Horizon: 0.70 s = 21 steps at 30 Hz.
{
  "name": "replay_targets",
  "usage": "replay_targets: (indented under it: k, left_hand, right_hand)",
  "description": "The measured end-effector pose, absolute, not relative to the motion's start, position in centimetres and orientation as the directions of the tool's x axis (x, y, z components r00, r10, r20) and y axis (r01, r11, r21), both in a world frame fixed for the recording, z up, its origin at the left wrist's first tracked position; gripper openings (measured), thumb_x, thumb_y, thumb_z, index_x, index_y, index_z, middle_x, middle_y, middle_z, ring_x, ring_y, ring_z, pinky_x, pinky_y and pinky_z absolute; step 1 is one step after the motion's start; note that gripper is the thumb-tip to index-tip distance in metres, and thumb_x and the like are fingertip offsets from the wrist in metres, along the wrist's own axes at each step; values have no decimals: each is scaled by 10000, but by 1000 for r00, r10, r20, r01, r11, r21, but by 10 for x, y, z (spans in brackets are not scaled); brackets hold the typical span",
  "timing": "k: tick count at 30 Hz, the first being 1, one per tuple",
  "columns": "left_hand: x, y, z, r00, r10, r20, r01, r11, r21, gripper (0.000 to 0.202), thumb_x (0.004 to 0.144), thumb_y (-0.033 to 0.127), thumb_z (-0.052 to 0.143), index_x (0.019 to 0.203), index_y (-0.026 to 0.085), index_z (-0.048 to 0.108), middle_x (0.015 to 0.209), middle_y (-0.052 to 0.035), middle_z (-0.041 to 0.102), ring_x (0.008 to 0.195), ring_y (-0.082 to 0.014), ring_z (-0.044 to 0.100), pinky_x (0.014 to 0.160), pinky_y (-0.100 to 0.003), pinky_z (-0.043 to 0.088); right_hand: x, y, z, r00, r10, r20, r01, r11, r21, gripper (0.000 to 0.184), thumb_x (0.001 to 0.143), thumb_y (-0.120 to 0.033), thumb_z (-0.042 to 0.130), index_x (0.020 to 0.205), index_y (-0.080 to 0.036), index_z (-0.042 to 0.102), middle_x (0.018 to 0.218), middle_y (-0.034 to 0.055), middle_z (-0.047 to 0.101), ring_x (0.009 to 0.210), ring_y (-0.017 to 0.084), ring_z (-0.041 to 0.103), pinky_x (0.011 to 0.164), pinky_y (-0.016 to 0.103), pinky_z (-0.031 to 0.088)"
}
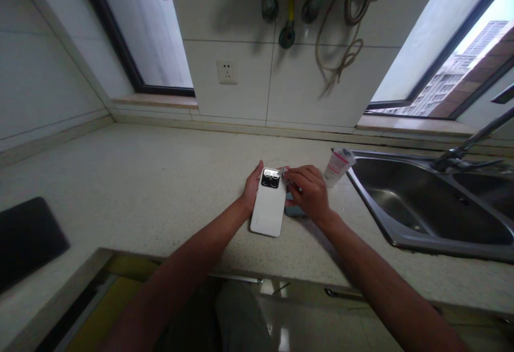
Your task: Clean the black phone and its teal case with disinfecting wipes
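A white smartphone (pixel 267 210) is turned back side up over the counter, its dark camera block (pixel 271 177) at the far end. My left hand (pixel 252 185) is closed round the phone's left edge. At the phone's upper right corner, beside the camera block, my right hand (pixel 308 187) is pinched. A small greyish bit shows at its fingertips, too small to name. Partly hidden beneath my right hand, a flat blue-grey object (pixel 295 211) lies on the counter. Just beyond that hand is a clear plastic packet or cup (pixel 338 166) with pink-red print.
The pale speckled counter (pixel 160 181) runs along a tiled wall with a socket (pixel 227 72) and capped pipes. A steel sink (pixel 401 197) with a tap (pixel 455 157) is at the right. At the far left lies a black flat panel (pixel 30 239), near an opening in the counter's front.
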<state>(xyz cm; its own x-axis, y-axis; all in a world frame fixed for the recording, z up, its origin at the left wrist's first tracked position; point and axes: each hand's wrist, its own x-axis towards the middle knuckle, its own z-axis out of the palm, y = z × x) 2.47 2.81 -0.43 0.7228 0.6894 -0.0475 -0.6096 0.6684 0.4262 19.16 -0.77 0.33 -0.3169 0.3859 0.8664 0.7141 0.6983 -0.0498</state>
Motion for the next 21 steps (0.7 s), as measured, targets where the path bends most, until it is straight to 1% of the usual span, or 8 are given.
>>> replay_targets:
  k: [3, 5, 7, 10, 13, 16, 18, 21]
  left_hand:
    - [24, 31, -6, 764, 642, -66, -561, 710, 426, 663, 939, 656, 312, 1202, 139, 634, 893, -135, 728, 819, -281, 705, 762, -439, 545]
    - [24, 34, -10, 758, 650, -58, -570, 702, 426, 670, 935, 663, 312, 1196, 139, 636, 890, -134, 727, 815, -275, 706, 766, -429, 542]
    - [24, 36, -13, 749, 661, -39, -586, 689, 426, 656, 928, 659, 341, 1196, 139, 637, 910, -134, 730, 826, -274, 708, 777, -422, 539]
    - [24, 37, -13, 717, 696, -38, -618, 660, 428, 618, 933, 620, 374, 1211, 135, 637, 972, -147, 735, 874, -287, 712, 819, -435, 532]
    - [24, 34, -8, 647, 758, -81, -667, 615, 421, 597, 939, 586, 384, 1236, 130, 629, 1055, -166, 730, 959, -310, 705, 889, -475, 514]
    - [22, 34, -3, 554, 828, -93, -742, 541, 396, 621, 923, 605, 395, 1223, 114, 628, 1131, -194, 710, 1058, -335, 679, 958, -504, 483]
    - [21, 35, -3, 491, 866, -96, -786, 487, 381, 615, 918, 605, 400, 1184, 102, 635, 1128, -206, 708, 1107, -342, 661, 987, -506, 470]
    - [19, 36, -3, 450, 887, -103, -814, 455, 362, 575, 912, 598, 416, 1129, 117, 644, 1102, -193, 714, 1134, -342, 648, 994, -528, 467]
  right_hand:
    - [192, -4, -1, -306, 442, 843, 715, 691, -103, 237, 915, -105, 536, 997, -209, 733, 969, 80, 748, 900, 232, 615, 800, 388, 513]
    - [191, -3, -4, -305, 465, 831, 712, 691, -125, 280, 911, -85, 520, 1039, -211, 734, 1003, 85, 747, 922, 234, 613, 812, 393, 522]
    - [191, -3, -5, -308, 477, 823, 714, 688, -131, 296, 897, -75, 526, 1065, -207, 731, 1020, 92, 744, 932, 238, 610, 820, 399, 523]
    - [189, -5, -3, -352, 467, 811, 695, 711, -108, 249, 875, -102, 573, 1046, -196, 727, 997, 97, 739, 919, 242, 606, 806, 396, 515]
    - [187, -7, -1, -430, 427, 795, 614, 784, -90, 195, 857, -124, 586, 982, -188, 722, 945, 93, 733, 923, 244, 609, 813, 402, 501]
    - [183, -10, -1, -540, 384, 749, 481, 871, -100, 195, 844, -126, 548, 933, -189, 709, 894, 73, 726, 872, 225, 624, 804, 400, 495]
    - [180, -12, -1, -610, 352, 710, 386, 914, -123, 209, 841, -125, 523, 921, -187, 705, 882, 68, 727, 837, 209, 635, 797, 395, 498]
    - [174, -18, -2, -674, 307, 672, 302, 945, -129, 225, 851, -130, 509, 945, -182, 707, 921, 76, 742, 876, 213, 652, 838, 412, 507]
